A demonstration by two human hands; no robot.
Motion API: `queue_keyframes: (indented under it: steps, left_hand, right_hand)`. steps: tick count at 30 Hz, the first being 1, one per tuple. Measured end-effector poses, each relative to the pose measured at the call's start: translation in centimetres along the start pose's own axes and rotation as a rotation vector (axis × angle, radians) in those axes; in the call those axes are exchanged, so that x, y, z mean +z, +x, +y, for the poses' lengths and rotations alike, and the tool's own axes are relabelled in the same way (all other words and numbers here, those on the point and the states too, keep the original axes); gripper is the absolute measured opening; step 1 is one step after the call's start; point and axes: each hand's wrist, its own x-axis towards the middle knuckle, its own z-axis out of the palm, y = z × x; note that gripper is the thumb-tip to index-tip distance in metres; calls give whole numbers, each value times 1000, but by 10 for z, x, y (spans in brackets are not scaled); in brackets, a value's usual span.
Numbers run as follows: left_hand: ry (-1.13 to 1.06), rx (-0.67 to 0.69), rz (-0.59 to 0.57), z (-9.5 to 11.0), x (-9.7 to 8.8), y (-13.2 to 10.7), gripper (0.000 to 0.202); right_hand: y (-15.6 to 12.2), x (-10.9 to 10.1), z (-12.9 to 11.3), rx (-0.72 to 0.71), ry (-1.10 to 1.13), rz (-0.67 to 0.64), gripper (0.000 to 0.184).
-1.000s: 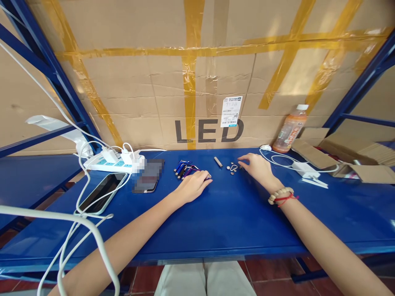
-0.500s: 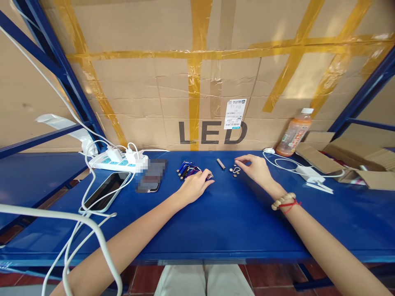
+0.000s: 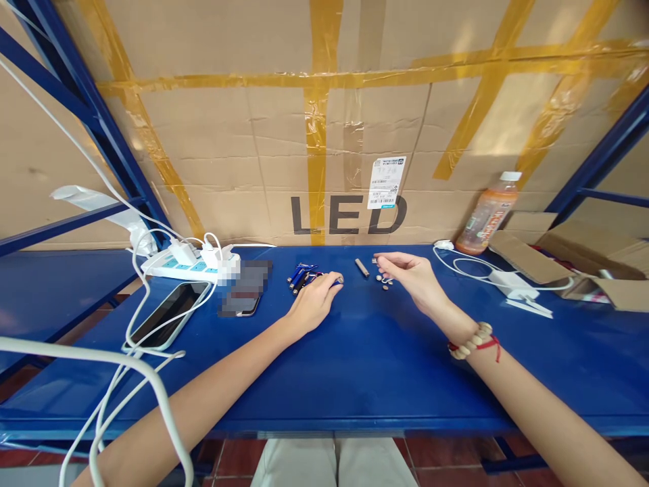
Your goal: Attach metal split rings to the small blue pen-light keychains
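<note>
My left hand [image 3: 314, 301] rests on the blue tabletop, its fingers curled around a small tube [image 3: 340, 279]. Only the tube's round end shows beside the thumb. Blue and black small metal tubes [image 3: 300, 277] lie in a bunch just behind that hand. Between thumb and forefinger, my right hand [image 3: 408, 274] pinches a small silvery button cell [image 3: 374, 260], raised off the table. Under the right fingertips lie several button cells [image 3: 385, 287] and a small metal clip, partly covered by the hand. A short silvery-brown cylinder [image 3: 362, 268] lies between the hands.
Left stand a white power strip [image 3: 167, 264] with plugs, two phones [image 3: 167, 316] and looping white cables [image 3: 152, 368]. On the right are an orange drink bottle [image 3: 489, 213], a white charger [image 3: 513, 284] and an open carton [image 3: 598, 260]. A large taped cardboard box [image 3: 228, 155] stands behind.
My right hand has shifted slightly left over the small parts, and a button cell now shows at its fingertips. My left hand has turned a little, showing the tube's round end.
</note>
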Motion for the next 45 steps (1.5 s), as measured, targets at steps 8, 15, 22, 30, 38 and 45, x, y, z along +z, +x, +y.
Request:
queue_keyframes:
  steps: [8, 15, 22, 30, 38, 45]
  left_hand:
    - [-2, 24, -37, 3, -1, 0, 17]
    - [39, 148, -6, 1, 1, -1, 19]
    - [34, 179, -3, -1, 0, -3, 26]
    - [29, 219, 23, -1, 0, -4, 27]
    - [125, 203, -19, -1, 1, -5, 20]
    - [147, 247, -21, -4, 3, -6, 16]
  right_hand:
    - [-15, 22, -1, -117, -3, -201, 24]
    - [-18, 30, 4, -251, 35, -277, 17]
    - [-19, 31, 11, -264, -28, -259, 21]
    - [-15, 24, 6, -415, -160, -348, 21]
    - [-15, 20, 9, -462, -212, -404, 20]
    - [-18, 23, 17, -452, -227, -370, 25]
